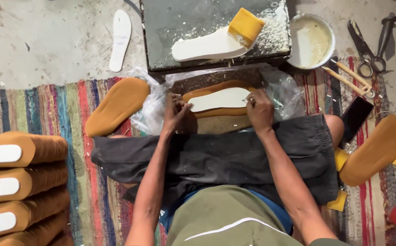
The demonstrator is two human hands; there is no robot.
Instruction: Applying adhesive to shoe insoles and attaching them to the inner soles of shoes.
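Fingers of your left hand (176,111) and right hand (258,110) pinch the ends of the white insole (220,99) on the tan sole (216,86) before your knees; uneven pressure could skew it.

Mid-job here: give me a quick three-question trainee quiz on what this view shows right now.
1. True or false: both hands touch the tan sole with the white insole.
2. What lies on the white sole on the dark slab? A) scissors B) yellow sponge block C) brush
3. Where are the scissors?

Key:
1. True: left hand at one end, right hand at the other.
2. B, the yellow sponge block.
3. Top right, beside the white bowl.
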